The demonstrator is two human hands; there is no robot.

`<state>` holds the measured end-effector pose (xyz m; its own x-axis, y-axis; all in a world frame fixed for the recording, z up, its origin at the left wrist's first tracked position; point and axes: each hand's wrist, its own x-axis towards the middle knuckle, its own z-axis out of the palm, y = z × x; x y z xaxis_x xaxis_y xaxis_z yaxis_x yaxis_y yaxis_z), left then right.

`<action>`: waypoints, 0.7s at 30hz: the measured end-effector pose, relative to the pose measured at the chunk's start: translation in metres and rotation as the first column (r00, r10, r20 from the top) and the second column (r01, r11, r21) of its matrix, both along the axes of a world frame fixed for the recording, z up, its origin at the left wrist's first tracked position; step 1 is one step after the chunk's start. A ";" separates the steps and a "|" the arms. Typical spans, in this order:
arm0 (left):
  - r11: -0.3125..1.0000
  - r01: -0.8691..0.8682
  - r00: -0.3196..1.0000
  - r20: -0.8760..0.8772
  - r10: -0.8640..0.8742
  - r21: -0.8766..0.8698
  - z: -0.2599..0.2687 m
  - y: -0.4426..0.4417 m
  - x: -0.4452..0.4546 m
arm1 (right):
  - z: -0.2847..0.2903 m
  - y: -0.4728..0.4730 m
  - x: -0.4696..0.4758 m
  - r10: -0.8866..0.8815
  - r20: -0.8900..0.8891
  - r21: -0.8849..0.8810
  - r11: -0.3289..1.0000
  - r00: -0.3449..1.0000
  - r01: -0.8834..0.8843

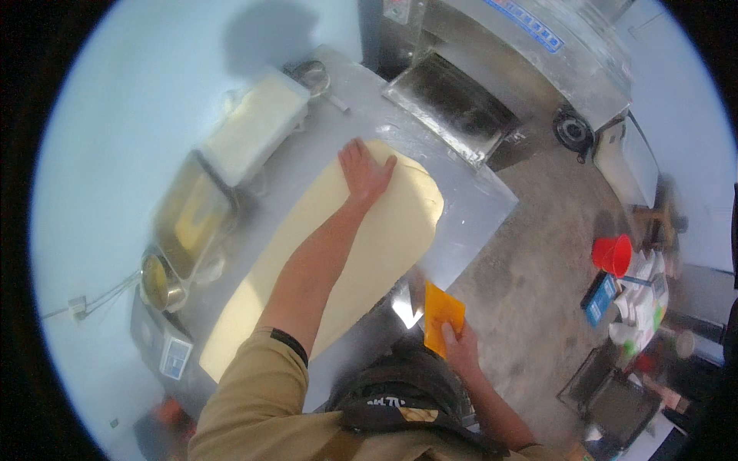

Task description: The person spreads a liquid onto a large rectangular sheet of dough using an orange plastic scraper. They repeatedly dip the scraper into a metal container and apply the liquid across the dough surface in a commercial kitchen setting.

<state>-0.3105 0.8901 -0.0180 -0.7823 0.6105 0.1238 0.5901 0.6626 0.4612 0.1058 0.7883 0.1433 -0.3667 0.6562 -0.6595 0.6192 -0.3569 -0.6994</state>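
A long, thick sheet of pale yellow dough (380, 242) lies diagonally across the metal tabletop (467, 230). My left hand (367, 176) rests palm down near the far end of the dough, thumb spread and holding nothing. In my right hand (461, 348) is an orange dough scraper (443, 318), pinched with the thumb on its face. The scraper is held off the table's near edge, apart from the dough. Its lower corner is partly covered by my fingers.
Along the wall stand a white plastic box (253, 124), a bin with yellow contents (193, 216), a metal pot (161, 282) and a scale (173, 357). A dough machine's metal tray (455, 104) borders the far table end. A red bucket (612, 255) is at right.
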 end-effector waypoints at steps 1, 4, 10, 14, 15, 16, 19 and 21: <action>0.999 0.037 0.999 0.022 -0.036 -0.011 0.001 0.006 0.003 | 0.001 -0.001 0.001 -0.032 -0.024 -0.008 0.999 0.999 0.032; 0.989 0.118 0.993 -0.010 -0.120 -0.086 0.000 0.014 0.005 | -0.007 -0.008 0.007 -0.101 -0.063 -0.007 0.995 0.993 0.101; 0.969 0.224 0.970 -0.070 -0.232 -0.103 -0.003 0.021 0.015 | -0.011 -0.011 0.013 -0.050 -0.020 0.094 0.994 0.999 0.052; 0.945 0.324 0.945 -0.028 -0.325 -0.046 -0.003 0.015 0.026 | -0.017 -0.015 0.018 -0.050 -0.049 0.102 0.993 0.998 0.055; 0.932 0.360 0.932 -0.035 -0.361 -0.041 -0.004 0.013 0.029 | -0.006 -0.012 0.012 -0.050 -0.034 0.088 0.995 0.998 0.053; 0.918 0.395 0.917 -0.042 -0.397 -0.036 -0.005 0.011 0.035 | 0.000 -0.011 0.009 -0.048 -0.020 0.074 0.996 0.999 0.050; 0.866 0.501 0.865 -0.027 -0.501 -0.010 0.000 0.009 0.055 | -0.007 -0.018 0.014 -0.089 -0.055 0.099 0.991 0.995 0.094; 0.824 0.567 0.824 -0.015 -0.566 0.013 0.004 0.008 0.071 | -0.018 -0.022 0.021 -0.095 -0.063 0.093 0.991 0.994 0.100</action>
